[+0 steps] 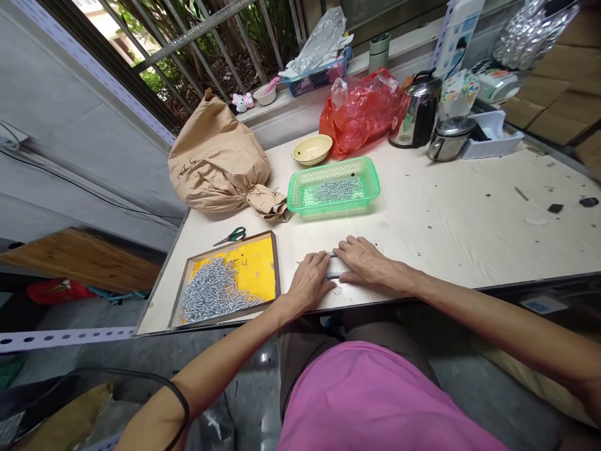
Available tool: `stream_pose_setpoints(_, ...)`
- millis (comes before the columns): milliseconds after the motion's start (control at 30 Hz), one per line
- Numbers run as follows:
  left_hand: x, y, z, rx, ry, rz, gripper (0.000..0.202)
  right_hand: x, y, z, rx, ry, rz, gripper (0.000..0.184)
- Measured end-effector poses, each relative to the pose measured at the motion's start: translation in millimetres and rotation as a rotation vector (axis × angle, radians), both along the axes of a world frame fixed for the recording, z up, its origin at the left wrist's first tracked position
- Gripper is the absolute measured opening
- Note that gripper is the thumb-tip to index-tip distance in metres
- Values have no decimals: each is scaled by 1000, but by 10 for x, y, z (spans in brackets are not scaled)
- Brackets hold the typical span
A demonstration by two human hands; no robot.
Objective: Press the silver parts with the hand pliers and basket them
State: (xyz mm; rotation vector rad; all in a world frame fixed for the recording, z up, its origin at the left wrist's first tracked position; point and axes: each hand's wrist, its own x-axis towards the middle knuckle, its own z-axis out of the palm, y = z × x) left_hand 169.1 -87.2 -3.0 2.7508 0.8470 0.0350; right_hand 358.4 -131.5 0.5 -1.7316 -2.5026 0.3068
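Near the table's front edge, my left hand (310,279) and my right hand (365,263) face each other with bent fingers. They grip the two ends of a small silvery piece, which shows between them as two narrow metal bars (333,275); its ends are hidden under my fingers. Left of my hands lies a shallow tray (277,266) with a yellow bottom, holding a heap of small shiny metal pins or screws (211,291). Beyond my hands stands a green plastic basket (300,207) with more such metal pieces (338,189) in it.
Green-handled scissors (232,236) lie behind the tray. A brown paper sack (218,156), a cream bowl (312,150), a red plastic bag (359,116), a kettle (416,109) and a steel pot (449,139) stand at the back. Dark scraps (556,208) dot the right side.
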Motion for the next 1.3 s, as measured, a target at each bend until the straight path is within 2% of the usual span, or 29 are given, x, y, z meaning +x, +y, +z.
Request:
stream_pose_setpoints(67, 71, 71, -11, -20, 30, -58, 55, 36, -30, 42, -42, 9, -4, 53)
stream_pose_setpoints(167, 133, 135, 17, -35, 73, -79, 60, 108, -70, 99, -105, 10, -26, 59)
stream_pose_setpoints(233, 170, 156, 40, -34, 85, -71, 59, 137, -87, 120, -122, 12, -43, 51)
stream_pose_setpoints(333, 233, 187, 59, -36, 97, -85, 47, 129, -94, 114, -120, 15, -57, 37)
stream_pose_setpoints(433, 282, 223, 60, -53, 98, -114, 33, 97, -78, 73, -119, 16, -67, 27)
stream_pose_setpoints(567, 311, 239, 36, -40, 106, -88, 22, 85, -23, -14, -115, 18, -51, 13)
stream_pose_setpoints(833, 350, 185, 16, -16, 112, 7, 19, 107, -7, -124, -49, 62, -52, 17)
stream_pose_setpoints(900, 311, 130, 0, -5, 98, 15, 21, 161, -26, -121, -14, 79, -51, 18)
stream_pose_setpoints(1000, 226, -33, -84, 27, -18, 28, 34, 293, -11, -118, -14, 131, 5, 42)
stream_pose_setpoints(1033, 202, -109, -123, 33, -69, 31, 36, 336, 10, -124, -27, 144, 27, 45)
stream_pose_setpoints(1167, 172, -451, -242, -32, -194, -7, 33, 425, 173, -169, 14, 73, -43, 24)
stream_pose_setpoints(1300, 197, -651, -255, -99, -237, -1, 32, 376, 399, -129, 75, -45, -174, 19)
